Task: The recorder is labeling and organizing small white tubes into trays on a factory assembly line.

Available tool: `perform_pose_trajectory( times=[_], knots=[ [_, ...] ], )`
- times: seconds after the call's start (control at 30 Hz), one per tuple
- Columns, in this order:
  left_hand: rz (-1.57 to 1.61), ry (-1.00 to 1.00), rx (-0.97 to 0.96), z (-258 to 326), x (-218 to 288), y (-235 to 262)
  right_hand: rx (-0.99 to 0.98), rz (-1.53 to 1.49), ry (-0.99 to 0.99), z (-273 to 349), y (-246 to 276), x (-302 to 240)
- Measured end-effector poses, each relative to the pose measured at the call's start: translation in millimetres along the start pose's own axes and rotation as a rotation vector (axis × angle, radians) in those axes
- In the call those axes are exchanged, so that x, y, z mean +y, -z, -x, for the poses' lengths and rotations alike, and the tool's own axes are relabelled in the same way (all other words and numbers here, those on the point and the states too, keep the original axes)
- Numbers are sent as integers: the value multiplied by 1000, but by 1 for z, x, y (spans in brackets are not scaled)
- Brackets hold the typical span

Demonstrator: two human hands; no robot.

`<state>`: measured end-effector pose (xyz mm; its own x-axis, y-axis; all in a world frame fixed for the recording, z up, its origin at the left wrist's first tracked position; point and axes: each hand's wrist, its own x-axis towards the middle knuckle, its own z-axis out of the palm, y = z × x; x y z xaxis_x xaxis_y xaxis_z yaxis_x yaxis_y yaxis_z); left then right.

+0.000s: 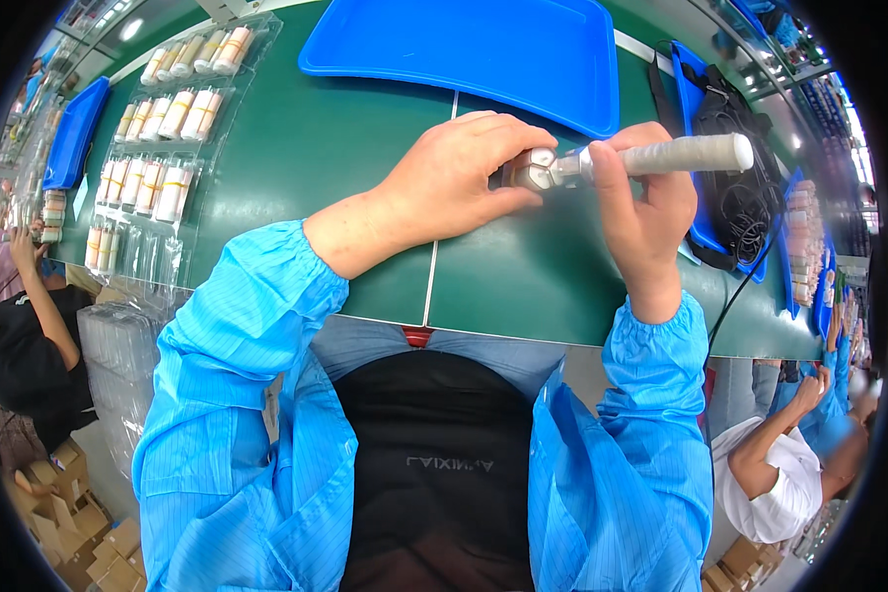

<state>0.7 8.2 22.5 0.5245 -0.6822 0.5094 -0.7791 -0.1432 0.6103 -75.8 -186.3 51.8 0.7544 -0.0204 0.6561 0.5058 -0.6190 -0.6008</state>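
Observation:
My left hand [449, 178] is closed around a small bundle of rolls [535, 172], whose pale round ends show between thumb and fingers above the green table. The rest of the bundle is hidden in the palm. My right hand [651, 202] grips a thick white rod [696, 155] with a faintly ribbed surface. It lies almost level, its blunt end pointing right. Toward my left hand, the rod's narrower, shiny end meets or nearly meets the bundle; I cannot tell whether they touch. Both hands are near the middle of the table, in front of a blue tray.
The large blue tray [464, 44] sits at the back of the green table [375, 148]. Clear plastic trays of banded cream rolls [173, 187] line the left side. A black bag with cables [740, 187] lies in another blue tray at right. Other people work on both sides.

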Motion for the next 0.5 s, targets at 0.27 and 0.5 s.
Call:
perform_pose_trajectory(
  times=[0.27,0.5],
  knots=[
    [0,14,25,0,-3,-1,16,-9,-106,-2,-8,1],
    [36,51,12,0,-3,1,125,-45,-27,-1,-11,12]
  ],
)
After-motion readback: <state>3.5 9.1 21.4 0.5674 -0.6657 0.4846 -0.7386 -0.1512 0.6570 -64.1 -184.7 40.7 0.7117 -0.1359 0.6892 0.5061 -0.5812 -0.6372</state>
